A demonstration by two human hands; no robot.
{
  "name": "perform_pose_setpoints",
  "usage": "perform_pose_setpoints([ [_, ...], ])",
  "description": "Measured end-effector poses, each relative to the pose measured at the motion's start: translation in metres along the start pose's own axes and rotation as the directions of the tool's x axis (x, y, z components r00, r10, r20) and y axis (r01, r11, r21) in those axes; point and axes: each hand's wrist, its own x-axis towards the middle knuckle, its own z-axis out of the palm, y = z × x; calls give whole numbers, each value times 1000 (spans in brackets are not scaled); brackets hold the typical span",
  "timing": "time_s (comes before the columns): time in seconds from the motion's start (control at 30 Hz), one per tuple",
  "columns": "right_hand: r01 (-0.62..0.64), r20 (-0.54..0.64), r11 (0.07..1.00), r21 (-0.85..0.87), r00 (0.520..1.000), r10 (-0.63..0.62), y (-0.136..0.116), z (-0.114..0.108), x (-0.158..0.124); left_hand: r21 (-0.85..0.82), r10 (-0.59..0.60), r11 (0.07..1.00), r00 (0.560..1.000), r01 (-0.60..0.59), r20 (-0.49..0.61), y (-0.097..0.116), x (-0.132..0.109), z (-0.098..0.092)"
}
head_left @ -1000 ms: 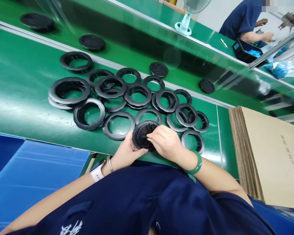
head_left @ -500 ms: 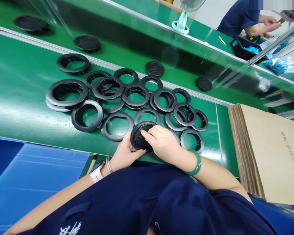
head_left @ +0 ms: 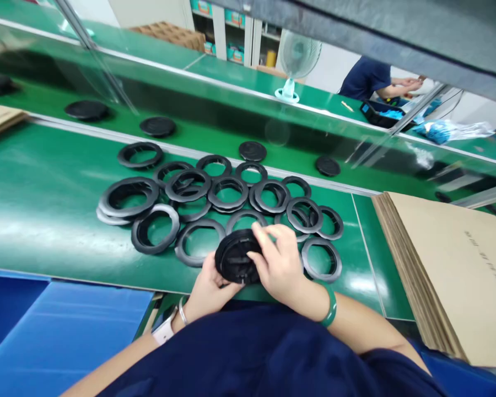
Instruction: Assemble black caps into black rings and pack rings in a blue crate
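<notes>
The person is holding a round black plastic cap (head_left: pixel 233 258) in both hands, just above the near edge of the green bench mat (head_left: pixel 37 220) and on the near side of the cluster of black plastic rings (head_left: pixel 215 204) lying on that mat. The left hand (head_left: pixel 209 286) is cupping the cap from below and from the near-left, thumb curled against its rim. The right hand (head_left: pixel 279 262) is lying over the cap's right side, its fingers (head_left: pixel 261 234) bent over the far rim and pressing down; both hands are closed around the cap, none of them spread free.

The cap is looking light and stiff: a thin moulded disc with ribs across its face, unlikely to bend under finger pressure. Its smooth surface is probably a little slippery, so the rim is the sensible place to grip, with fingers on opposite edges rather than on the flat face.

To the right of the rings, a stack of flat brown cardboard sheets (head_left: pixel 446 264) is resting on the bench. Beyond the rings, several more black discs (head_left: pixel 252 150) are sitting on the conveyor strip.
</notes>
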Motion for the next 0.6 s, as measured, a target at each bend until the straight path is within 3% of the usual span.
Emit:
perform_pose_setpoints([
  [0.07, -201, -8, 966, 162, 979, 205, 4, -1, 1, 51, 36, 998, 999, -36, -7, -4, -1, -3],
  [0.2, -476, 198, 761, 441, 879, 435, 9, 6, 5, 93, 75, 992, 995, -81, 66, -7, -1, -8],
  [0.27, -524, 196, 706, 476, 846, 496, 9, 13, 4, 129, 85, 987, 994, -94, 74, -4, -1, -10],
  [0.43, -553, 149, 675, 488, 815, 560, 5, 28, -2, 375, 80, 925, 996, -62, -33, 9, 1, -10],
  [0.53, -560, 128, 678, 476, 807, 576, 3, 27, -2, 427, 80, 903, 996, -51, -50, 17, 3, -7],
  [0.6, -572, 175, 654, 495, 803, 570, 2, 21, 1, 436, 85, 898, 995, -52, -56, 21, 4, -6],
])
